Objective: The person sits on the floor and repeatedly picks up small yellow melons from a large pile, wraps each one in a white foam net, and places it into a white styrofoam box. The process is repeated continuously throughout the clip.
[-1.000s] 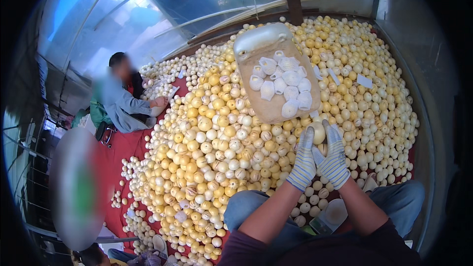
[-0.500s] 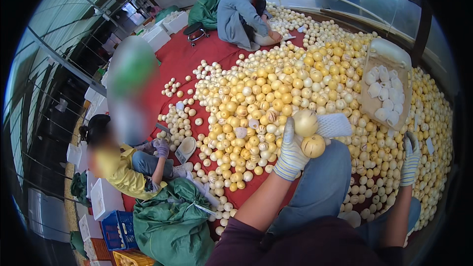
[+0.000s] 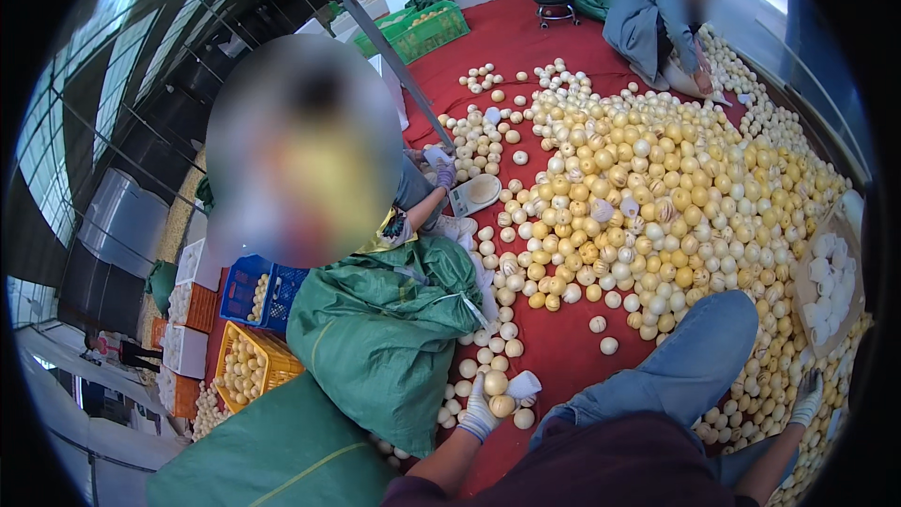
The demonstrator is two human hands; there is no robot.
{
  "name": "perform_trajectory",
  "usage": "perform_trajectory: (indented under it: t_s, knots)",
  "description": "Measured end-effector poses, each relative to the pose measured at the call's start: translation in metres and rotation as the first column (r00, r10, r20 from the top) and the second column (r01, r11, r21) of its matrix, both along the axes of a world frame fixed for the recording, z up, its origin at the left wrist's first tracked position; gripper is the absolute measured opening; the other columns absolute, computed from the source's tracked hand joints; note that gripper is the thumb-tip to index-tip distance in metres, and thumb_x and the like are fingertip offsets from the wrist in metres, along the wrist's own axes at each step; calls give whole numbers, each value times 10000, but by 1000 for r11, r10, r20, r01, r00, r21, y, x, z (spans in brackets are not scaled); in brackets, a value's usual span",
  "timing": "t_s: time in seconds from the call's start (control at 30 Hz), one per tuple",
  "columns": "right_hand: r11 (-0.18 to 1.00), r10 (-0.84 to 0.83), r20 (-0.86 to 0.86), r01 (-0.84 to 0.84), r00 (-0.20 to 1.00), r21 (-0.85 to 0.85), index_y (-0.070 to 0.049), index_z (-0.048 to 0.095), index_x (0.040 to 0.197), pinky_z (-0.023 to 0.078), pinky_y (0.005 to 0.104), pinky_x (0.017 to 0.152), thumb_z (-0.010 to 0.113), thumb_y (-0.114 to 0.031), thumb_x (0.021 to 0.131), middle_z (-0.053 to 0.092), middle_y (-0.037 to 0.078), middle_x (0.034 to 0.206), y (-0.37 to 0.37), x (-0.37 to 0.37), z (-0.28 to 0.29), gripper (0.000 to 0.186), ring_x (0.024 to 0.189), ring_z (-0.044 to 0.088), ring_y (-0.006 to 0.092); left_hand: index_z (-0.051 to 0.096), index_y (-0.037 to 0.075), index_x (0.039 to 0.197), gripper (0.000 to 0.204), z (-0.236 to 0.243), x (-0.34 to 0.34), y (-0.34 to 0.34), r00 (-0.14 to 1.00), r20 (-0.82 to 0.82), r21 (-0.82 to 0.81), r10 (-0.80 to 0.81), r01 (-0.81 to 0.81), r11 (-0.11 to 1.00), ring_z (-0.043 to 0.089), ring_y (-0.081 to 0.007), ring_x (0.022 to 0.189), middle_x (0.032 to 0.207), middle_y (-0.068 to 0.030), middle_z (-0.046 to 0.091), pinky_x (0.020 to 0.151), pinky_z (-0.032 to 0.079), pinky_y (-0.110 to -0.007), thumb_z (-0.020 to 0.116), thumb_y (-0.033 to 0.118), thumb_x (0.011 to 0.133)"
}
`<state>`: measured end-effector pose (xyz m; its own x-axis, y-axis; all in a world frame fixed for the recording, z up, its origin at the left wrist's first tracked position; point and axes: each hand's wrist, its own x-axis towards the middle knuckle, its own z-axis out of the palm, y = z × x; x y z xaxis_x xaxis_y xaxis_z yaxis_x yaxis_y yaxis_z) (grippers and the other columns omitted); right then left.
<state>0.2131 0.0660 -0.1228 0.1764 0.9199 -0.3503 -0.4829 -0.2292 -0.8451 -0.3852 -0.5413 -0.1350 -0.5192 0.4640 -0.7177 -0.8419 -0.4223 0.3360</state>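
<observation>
My left hand point(image 3: 479, 411), in a striped work glove, is low in front of me beside my knee. Its fingers are wrapped round two pale yellow pepino melons, an upper melon point(image 3: 496, 383) and a lower melon point(image 3: 502, 406). A white foam net sleeve point(image 3: 524, 385) sticks out to the right of them, apparently in the same grip. At the far right my gloved right hand point(image 3: 807, 398) hangs over the pile's edge, fingers stretched out and nothing visible in them. Above it lies a cardboard tray point(image 3: 809, 293) of white foam sleeves. The big pile of pepino melons point(image 3: 648, 178) covers the red cloth ahead.
Green woven sacks point(image 3: 385, 329) stand at my left, with a yellow crate point(image 3: 272, 361) and a blue crate point(image 3: 246, 286) of melons behind. A co-worker's gloved hand point(image 3: 445, 172) is near a small scale point(image 3: 476, 193). Another person point(image 3: 648, 23) crouches at the far right.
The view has swung left. My left hand has moved left and down, away from the pile to near the sacks, still with two melons and the sleeve. My right hand stays at the far right.
</observation>
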Motion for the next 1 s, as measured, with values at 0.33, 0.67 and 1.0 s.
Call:
perform_trajectory:
  t_s: [0.33,0.67,1.0]
  knots:
    - [997,-70,-66,67,995,-43,-29,303,1491,123,347,1197,416,-345,999,249,114,1573,-34,1,39,596,1462,199,220,259,-24,1462,1014,153,-213,-348,506,-405,-131,762,-857,499,419,-343,1327,1458,-164,405,1047,388,-480,493,735,832]
    - [981,-191,-62,192,980,8,-47,439,1421,216,355,1170,481,-343,981,417,132,1480,-63,41,64,532,1396,346,232,492,49,1323,487,115,-193,119,671,-730,-280,-132,-116,953,589,-247,1063,1222,-116,562,797,560,-393,613,322,937]
    - [847,-409,57,355,911,395,-41,616,1163,533,326,766,665,-243,880,678,109,1032,-209,15,157,351,871,652,202,460,11,1366,662,228,66,448,241,-898,-13,-367,821,570,589,-267,1141,1321,-149,530,866,554,-375,657,414,879]
